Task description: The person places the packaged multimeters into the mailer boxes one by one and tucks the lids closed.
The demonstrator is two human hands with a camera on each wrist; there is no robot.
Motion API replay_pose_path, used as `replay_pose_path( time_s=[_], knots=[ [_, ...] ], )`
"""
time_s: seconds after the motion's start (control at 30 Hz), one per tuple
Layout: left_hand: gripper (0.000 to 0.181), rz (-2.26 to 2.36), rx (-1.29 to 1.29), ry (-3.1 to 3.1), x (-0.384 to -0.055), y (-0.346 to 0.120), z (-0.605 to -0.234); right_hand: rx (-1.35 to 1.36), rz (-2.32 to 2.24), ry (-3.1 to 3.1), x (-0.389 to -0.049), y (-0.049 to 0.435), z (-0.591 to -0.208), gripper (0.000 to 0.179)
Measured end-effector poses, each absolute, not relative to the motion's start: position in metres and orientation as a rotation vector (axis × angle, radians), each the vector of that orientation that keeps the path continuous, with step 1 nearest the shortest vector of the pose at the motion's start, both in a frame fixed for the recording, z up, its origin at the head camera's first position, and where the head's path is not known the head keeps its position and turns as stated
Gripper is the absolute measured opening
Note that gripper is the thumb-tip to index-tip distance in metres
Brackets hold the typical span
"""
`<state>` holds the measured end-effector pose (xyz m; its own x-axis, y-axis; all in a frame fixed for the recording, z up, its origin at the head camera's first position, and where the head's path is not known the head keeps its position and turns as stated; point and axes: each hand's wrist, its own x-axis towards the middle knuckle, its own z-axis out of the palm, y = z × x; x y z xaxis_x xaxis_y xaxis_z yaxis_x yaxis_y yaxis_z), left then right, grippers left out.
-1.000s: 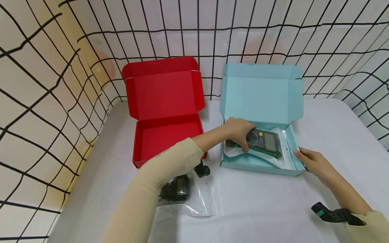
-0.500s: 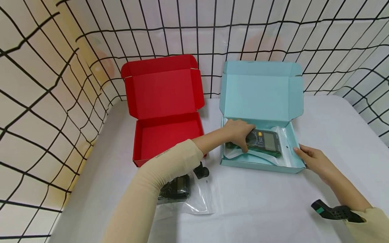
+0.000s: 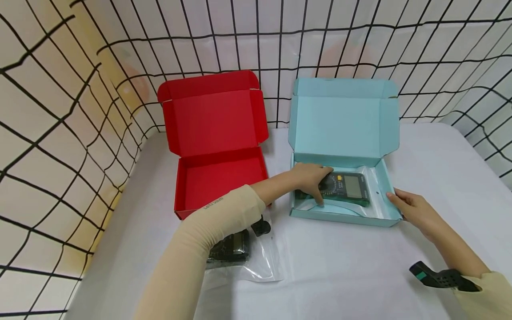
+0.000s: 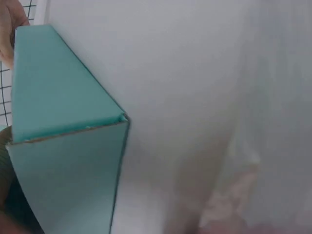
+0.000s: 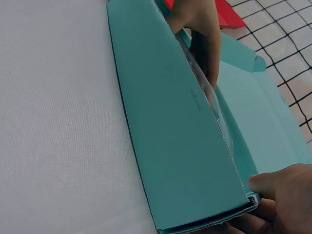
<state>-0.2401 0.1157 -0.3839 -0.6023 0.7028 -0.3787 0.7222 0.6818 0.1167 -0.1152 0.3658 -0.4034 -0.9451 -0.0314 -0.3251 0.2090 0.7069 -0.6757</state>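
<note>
My left hand (image 3: 310, 178) reaches into the light blue box (image 3: 340, 215) and grips the left end of a dark digital multimeter (image 3: 344, 186). The meter lies in the box with its screen to the right, on a clear plastic bag (image 3: 374, 189). Part of its dial end is hidden under the fingers. At the box's right side, my right hand (image 3: 414, 213) pinches the wall; in the right wrist view the thumb (image 5: 265, 184) is over the edge and the fingers are below the corner. The left wrist view shows mainly the box's outer walls (image 4: 63, 92).
A red box (image 3: 220, 178) with its lid raised stands to the left. Under the left forearm lies a clear bag (image 3: 262, 262) with a black device (image 3: 234, 246) in it, partly covered by the sleeve. Black wire grid (image 3: 276, 49) borders the white table (image 3: 332, 275) at back and sides.
My left hand has shifted slightly left and down, and the multimeter sits a little lower in the light blue box. The right hand keeps its hold on the wall.
</note>
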Motion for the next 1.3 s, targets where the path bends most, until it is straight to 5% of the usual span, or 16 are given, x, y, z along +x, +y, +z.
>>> replay_pose_path(
  time_s=[0.83,1.13,1.3],
  knots=[
    [0.104,0.214,1.310,2.633,-0.260,0.084,-0.368,0.113,-1.071,2.548,-0.128,0.372,-0.392,0.068],
    [0.082,0.777,1.131,2.903,-0.271,0.072,-0.363,0.095,-1.052,2.559,-0.141,0.383,-0.382,0.069],
    [0.076,1.129,0.931,2.941,-0.275,0.069,-0.358,0.176,-1.101,2.595,-0.176,0.424,-0.410,0.077]
  ],
)
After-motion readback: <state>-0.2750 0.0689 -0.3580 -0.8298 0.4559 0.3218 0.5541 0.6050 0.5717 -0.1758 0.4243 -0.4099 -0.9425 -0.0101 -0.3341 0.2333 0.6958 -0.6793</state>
